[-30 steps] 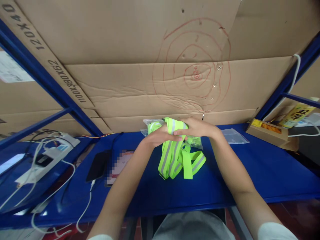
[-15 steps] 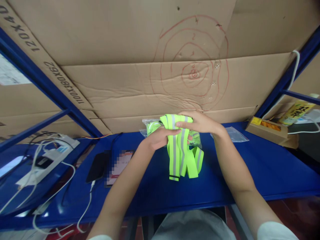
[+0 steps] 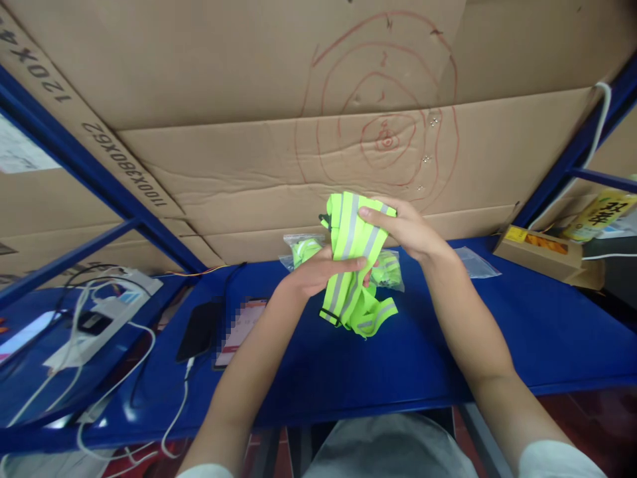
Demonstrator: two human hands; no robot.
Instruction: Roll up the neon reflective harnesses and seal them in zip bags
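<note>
A bundle of neon green straps with grey reflective stripes (image 3: 351,232) is held up over the blue table (image 3: 398,372). My left hand (image 3: 323,269) grips its middle, thumb across the front. Up at the right, my right hand (image 3: 401,226) pinches the folded upper part between thumb and fingers. Black buckles show at the bundle's upper left and lower left, and loose ends hang below my left hand. Behind the hands lie two clear bags with green straps, one at the left (image 3: 304,249) and one at the right (image 3: 391,271).
A black phone (image 3: 199,330) on a white cable and a second device with a blurred screen (image 3: 241,332) lie left. A white power strip (image 3: 102,318) is farther left. Right are a flat clear bag (image 3: 475,262), an open cardboard box (image 3: 537,255) and a yellow bottle (image 3: 600,216).
Both hands still hold the straps. My right hand and the top of the bundle have risen, and the hanging ends have bunched higher and shifted left. The view has shifted slightly.
</note>
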